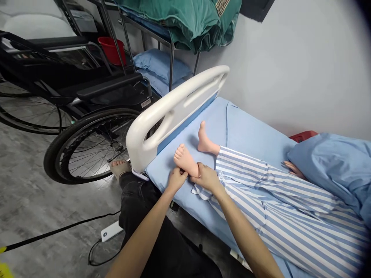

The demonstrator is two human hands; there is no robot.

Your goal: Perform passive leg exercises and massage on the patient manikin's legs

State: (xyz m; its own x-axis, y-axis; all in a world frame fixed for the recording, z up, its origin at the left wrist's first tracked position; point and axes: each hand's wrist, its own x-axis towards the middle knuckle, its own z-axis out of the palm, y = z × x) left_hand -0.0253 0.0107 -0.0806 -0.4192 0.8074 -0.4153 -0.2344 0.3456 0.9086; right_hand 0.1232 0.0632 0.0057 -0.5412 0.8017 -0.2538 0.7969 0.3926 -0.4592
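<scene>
A smooth, manikin-like figure in blue-and-white striped trousers point(261, 193) lies on the bed. My left hand point(176, 180) is closed on the underside of its nearer foot point(187, 160), close to the heel. Around the ankle of that same leg wraps my right hand point(208, 178), thumb toward my left hand. The foot is tilted with its toes up and to the left, and the trouser cuff is pushed back from the ankle. Its other foot point(205, 142) rests on the sheet with toes upward, untouched. My fingertips beneath the heel are hidden.
A white bed end board point(179, 94) rises beyond the feet. The blue sheet point(246, 123) covers the mattress, with a blue quilt point(333, 166) at right. A wheelchair point(95, 146) stands left of the bed. On the floor lie a white device point(111, 231) and black cord point(63, 226).
</scene>
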